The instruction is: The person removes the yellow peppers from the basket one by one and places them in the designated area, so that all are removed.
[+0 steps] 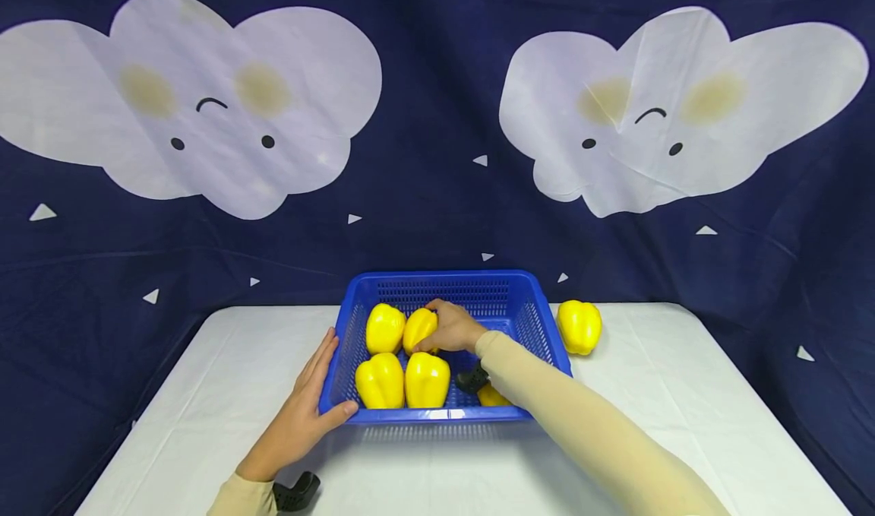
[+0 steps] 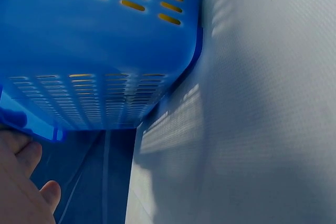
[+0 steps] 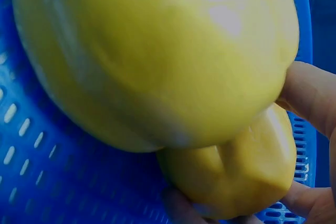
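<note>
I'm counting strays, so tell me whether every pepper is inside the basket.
No, one pepper sits on the table outside the basket.

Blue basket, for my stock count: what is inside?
Four yellow peppers, one held by the right hand, plus part of a fifth pepper. The right sleeve hides whatever lies beneath it.

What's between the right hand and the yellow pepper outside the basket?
Only the blue basket: bare floor, then right wall, between the right hand and that yellow pepper, in the head view.
</note>
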